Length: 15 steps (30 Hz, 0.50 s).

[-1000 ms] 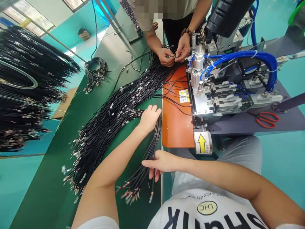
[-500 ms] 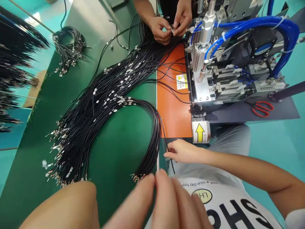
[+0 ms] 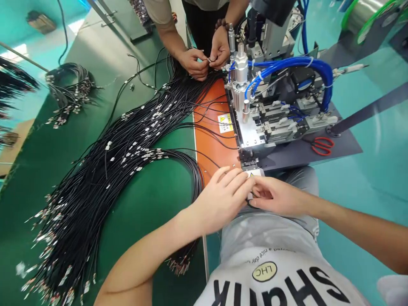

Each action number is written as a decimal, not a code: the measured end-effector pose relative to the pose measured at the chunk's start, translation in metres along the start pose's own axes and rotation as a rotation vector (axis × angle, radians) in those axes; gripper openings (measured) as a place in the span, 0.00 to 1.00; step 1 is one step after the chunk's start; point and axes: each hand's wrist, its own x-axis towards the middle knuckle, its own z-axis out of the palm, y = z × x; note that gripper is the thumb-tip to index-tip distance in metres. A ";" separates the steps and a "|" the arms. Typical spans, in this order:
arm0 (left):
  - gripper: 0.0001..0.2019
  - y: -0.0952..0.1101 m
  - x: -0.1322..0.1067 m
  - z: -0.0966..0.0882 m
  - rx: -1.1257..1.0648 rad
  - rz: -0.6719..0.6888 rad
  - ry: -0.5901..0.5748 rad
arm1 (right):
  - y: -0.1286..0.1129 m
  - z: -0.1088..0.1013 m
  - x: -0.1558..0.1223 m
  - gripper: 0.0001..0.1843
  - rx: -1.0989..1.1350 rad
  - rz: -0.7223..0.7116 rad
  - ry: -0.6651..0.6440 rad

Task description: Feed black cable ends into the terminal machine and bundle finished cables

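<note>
Black cable point(image 3: 208, 157): over the orange plate point(image 3: 228, 157)
Left hand point(image 3: 219, 199): at plate's near edge; grip hidden, cannot tell
Right hand point(image 3: 274, 196): beside plate's near corner, grasping cable
Cable pile point(image 3: 92, 199): left of plate, on tabletop point(image 3: 143, 212)

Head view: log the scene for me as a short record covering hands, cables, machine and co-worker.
Left hand: palm down beside the right, grip hidden
Right hand: fingertips at a black cable, hold unclear
Cable bundle: spread across green table
Machine: beside orange plate, several cables reaching its edge
Co-worker's hands: together above the bundle's far end
Scissors: red-handled, beside machine
</note>
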 end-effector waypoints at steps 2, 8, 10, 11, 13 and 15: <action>0.12 -0.027 0.025 0.033 0.072 0.058 -0.020 | 0.005 -0.019 -0.010 0.16 -0.095 -0.071 0.035; 0.10 -0.060 0.021 0.065 0.170 -0.107 -0.008 | 0.023 -0.040 -0.010 0.25 -0.028 -0.173 0.269; 0.09 -0.063 0.015 0.062 0.185 -0.133 -0.027 | 0.026 -0.039 0.002 0.15 -0.080 -0.195 0.398; 0.09 -0.063 0.014 0.060 0.188 -0.144 -0.035 | 0.026 -0.038 0.008 0.11 -0.106 -0.203 0.433; 0.08 -0.059 0.016 0.057 0.174 -0.170 -0.033 | 0.027 -0.036 0.018 0.09 -0.129 -0.221 0.451; 0.07 -0.051 0.026 0.055 0.090 -0.190 -0.031 | 0.026 -0.035 0.025 0.09 -0.107 -0.234 0.422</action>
